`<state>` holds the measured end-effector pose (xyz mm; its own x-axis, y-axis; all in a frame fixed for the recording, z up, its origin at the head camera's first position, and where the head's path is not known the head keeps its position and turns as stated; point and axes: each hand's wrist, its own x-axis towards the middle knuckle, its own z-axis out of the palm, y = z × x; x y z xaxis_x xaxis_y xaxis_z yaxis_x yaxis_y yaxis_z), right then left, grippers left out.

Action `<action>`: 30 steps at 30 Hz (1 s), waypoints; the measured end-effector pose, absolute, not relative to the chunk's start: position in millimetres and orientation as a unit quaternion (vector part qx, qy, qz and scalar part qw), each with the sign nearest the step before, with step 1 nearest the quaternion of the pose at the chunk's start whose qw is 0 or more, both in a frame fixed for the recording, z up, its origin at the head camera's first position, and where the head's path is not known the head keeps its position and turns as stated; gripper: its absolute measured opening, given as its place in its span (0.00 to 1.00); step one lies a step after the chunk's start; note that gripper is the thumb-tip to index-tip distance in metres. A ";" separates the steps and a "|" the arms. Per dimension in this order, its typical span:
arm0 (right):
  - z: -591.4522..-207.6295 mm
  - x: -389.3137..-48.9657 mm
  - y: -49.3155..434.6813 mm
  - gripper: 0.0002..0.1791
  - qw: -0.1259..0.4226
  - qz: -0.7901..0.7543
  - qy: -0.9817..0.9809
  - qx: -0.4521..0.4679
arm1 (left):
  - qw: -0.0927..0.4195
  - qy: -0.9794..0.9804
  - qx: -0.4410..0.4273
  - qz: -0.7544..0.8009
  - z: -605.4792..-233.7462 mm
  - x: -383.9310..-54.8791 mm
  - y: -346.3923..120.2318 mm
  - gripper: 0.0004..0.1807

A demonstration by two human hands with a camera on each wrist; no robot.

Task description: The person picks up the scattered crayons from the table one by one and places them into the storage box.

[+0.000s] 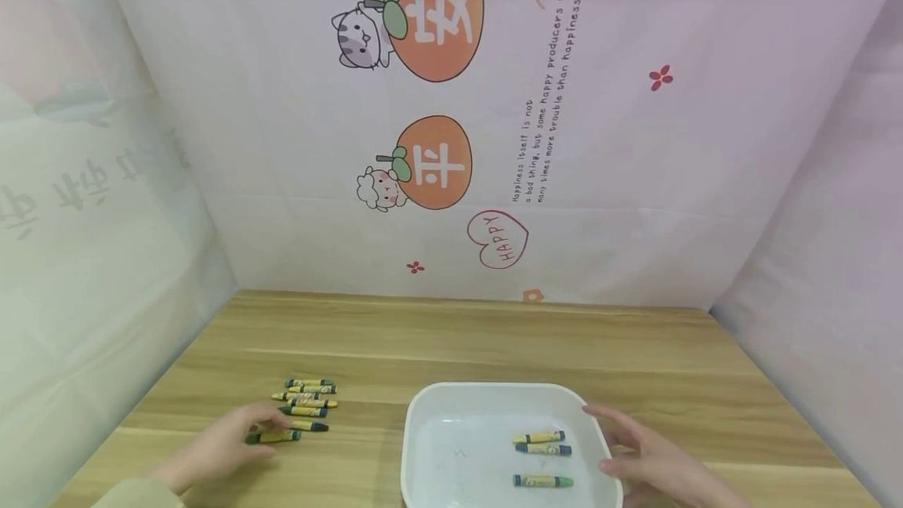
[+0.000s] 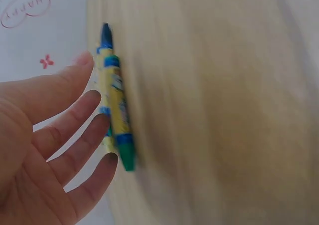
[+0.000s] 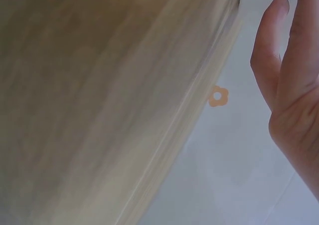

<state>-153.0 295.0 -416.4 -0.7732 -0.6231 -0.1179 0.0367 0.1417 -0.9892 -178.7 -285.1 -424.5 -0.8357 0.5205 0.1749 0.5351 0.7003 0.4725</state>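
Observation:
My left hand (image 1: 229, 441) reaches over a group of crayons on the left of the table. In the left wrist view its fingers (image 2: 82, 112) are spread and loosely bent, close beside a green crayon (image 2: 119, 110) with a yellow wrapper. Next to that lies a dark-tipped crayon (image 1: 310, 426). My right hand (image 1: 652, 457) rests at the right side of a white tray (image 1: 458, 392), fingertips and thumb at its rim. Inside the tray lie a yellow crayon (image 1: 539, 437), a dark blue crayon (image 1: 543, 450) and a light green crayon (image 1: 543, 481).
Several more crayons (image 1: 310, 390) lie in a loose row just beyond my left hand. The wooden table (image 1: 367, 335) meets a white printed cloth (image 1: 296, 139) at its back edge. More pale cloth hangs along the left and right sides.

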 end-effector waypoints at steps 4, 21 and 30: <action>-417.7 -153.8 295.4 0.36 0.268 -0.629 0.698 -0.212 | -0.004 -0.919 -0.291 -0.265 -428.8 -179.8 -291.2 0.18; -418.0 -153.8 294.7 0.36 0.266 -0.633 0.695 -0.214 | -0.013 -0.921 -0.278 -0.273 -439.3 -183.3 -288.5 0.13; -416.2 -153.1 293.4 0.38 0.266 -0.625 0.707 -0.199 | -0.003 -0.915 -0.294 -0.277 -436.8 -184.6 -288.0 0.11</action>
